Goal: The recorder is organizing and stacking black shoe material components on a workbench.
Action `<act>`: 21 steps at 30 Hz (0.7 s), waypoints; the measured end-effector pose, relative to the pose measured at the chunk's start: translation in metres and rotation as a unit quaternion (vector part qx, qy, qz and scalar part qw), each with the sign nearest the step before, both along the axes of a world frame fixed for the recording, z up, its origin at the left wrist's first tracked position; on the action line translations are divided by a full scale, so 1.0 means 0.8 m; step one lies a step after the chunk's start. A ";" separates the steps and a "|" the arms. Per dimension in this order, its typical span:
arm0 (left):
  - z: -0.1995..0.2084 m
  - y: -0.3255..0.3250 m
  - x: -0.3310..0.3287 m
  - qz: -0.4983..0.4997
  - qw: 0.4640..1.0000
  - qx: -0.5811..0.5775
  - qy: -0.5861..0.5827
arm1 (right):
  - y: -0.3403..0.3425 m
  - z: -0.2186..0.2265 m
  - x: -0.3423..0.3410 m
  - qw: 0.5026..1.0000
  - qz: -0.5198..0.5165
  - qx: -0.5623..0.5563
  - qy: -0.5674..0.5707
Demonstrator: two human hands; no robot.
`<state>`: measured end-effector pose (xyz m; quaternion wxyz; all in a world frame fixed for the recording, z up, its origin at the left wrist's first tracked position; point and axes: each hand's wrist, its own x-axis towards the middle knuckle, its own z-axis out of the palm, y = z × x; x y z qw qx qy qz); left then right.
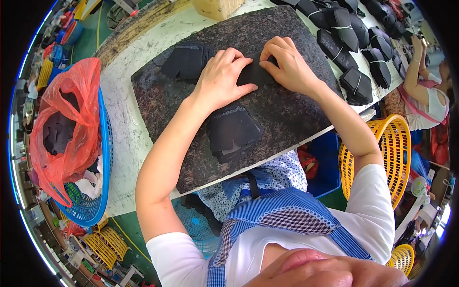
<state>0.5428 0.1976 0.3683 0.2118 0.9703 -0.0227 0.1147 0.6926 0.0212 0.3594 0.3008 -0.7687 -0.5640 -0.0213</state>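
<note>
Between my hands lies a thin black piece (248, 74), fabric-like, against the dark mottled slab (291, 107). My left hand (221, 79) rests at its left side, thumb and forefinger spread apart. Across from it, my right hand (290, 67) has its fingers curled in a pinch at the right side of the black piece; the exact grip is partly hidden by the fingers. A stack of black cut pieces (184, 62) sits just left of my left hand. Nearer my body, a second black stack (234, 128) lies slightly fanned out.
Several tied black bundles (356, 83) cover the white table's (126, 138) right end. At left stands a blue basket (106, 158) with a red plastic bag (64, 119) of black scraps. A yellow basket (399, 158) is at right, near another person (428, 98). A block (217, 7) sits behind the slab.
</note>
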 end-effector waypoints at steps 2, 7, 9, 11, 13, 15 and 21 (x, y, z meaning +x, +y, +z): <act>0.000 0.000 0.000 -0.001 1.000 -0.001 -0.003 | 0.000 -0.003 0.003 1.000 0.006 -0.014 0.017; 0.001 0.000 -0.001 0.007 1.000 0.009 -0.001 | -0.007 -0.001 -0.006 0.996 0.030 0.052 -0.063; 0.001 0.000 -0.001 0.009 1.000 0.009 0.000 | -0.007 -0.004 -0.007 0.991 0.039 0.073 -0.109; 0.001 -0.002 0.000 0.013 1.000 0.011 0.002 | -0.009 -0.003 -0.008 0.991 0.045 0.069 -0.108; 0.003 -0.004 0.000 0.020 1.000 0.008 0.010 | -0.003 0.000 -0.004 0.997 0.027 0.045 -0.052; 0.006 -0.004 0.002 0.020 1.000 0.009 0.015 | 0.001 0.001 0.000 1.000 0.006 0.021 0.005; 0.008 -0.005 0.004 0.016 0.999 0.007 0.027 | -0.025 0.031 -0.031 0.988 0.089 0.074 -0.099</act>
